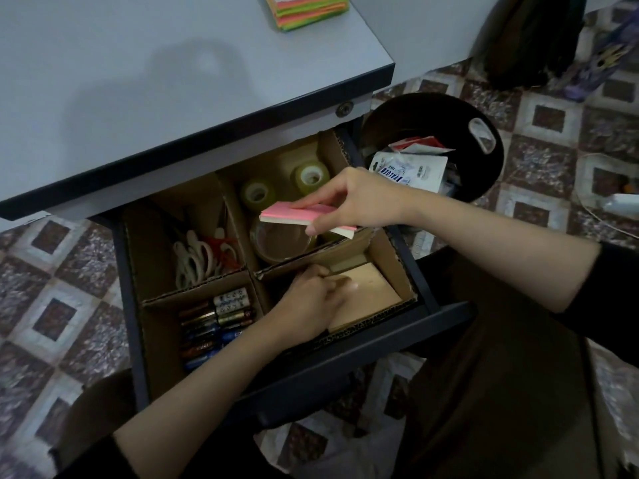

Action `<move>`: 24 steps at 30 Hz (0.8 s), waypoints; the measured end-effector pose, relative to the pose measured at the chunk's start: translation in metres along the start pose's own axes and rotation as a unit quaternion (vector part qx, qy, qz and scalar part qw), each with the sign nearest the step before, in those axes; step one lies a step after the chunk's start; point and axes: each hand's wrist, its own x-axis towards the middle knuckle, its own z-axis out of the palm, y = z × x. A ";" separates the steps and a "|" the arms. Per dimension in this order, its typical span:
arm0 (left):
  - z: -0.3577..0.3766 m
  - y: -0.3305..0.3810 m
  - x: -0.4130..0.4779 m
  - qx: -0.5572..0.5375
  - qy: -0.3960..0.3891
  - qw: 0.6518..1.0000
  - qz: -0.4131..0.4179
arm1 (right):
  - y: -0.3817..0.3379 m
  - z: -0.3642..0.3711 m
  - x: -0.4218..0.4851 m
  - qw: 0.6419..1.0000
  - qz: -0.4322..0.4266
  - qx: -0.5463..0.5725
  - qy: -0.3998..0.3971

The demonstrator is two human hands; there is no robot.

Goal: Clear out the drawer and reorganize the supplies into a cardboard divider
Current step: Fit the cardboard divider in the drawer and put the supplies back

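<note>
Left hand [311,299] sits down in the near-right cell of the cardboard divider [166,295], fingers curled against a pale pad [371,292]; gripping or just touching, can't tell. Right hand [349,198] pinches a pink sticky-note pad [301,216] over the far-right cell's tape rolls [257,193]. Batteries [214,323] lie near-left, scissors [204,254] far-left.

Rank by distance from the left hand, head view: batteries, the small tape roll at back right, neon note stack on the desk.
1. Batteries, front left, right beside the left hand.
2. Small tape roll, back right, beyond the hand.
3. Neon note stack, up on the desk top.
</note>
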 end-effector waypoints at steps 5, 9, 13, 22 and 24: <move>0.003 0.005 0.008 0.021 0.051 0.998 -0.023 | -0.001 0.002 -0.001 1.000 0.005 0.009 -0.009; 0.006 0.009 0.014 -0.022 0.135 0.988 -0.069 | 0.000 0.003 -0.001 1.000 0.000 0.008 -0.011; 0.008 0.013 0.020 0.032 0.150 0.984 -0.088 | 0.000 0.003 -0.001 1.000 -0.004 0.000 -0.011; 0.006 0.020 0.025 0.227 0.106 0.967 -0.035 | 0.000 0.003 -0.001 1.000 -0.004 -0.002 -0.013; 0.007 0.022 0.030 0.254 0.085 0.963 0.010 | -0.002 0.004 -0.002 1.000 -0.003 -0.003 -0.010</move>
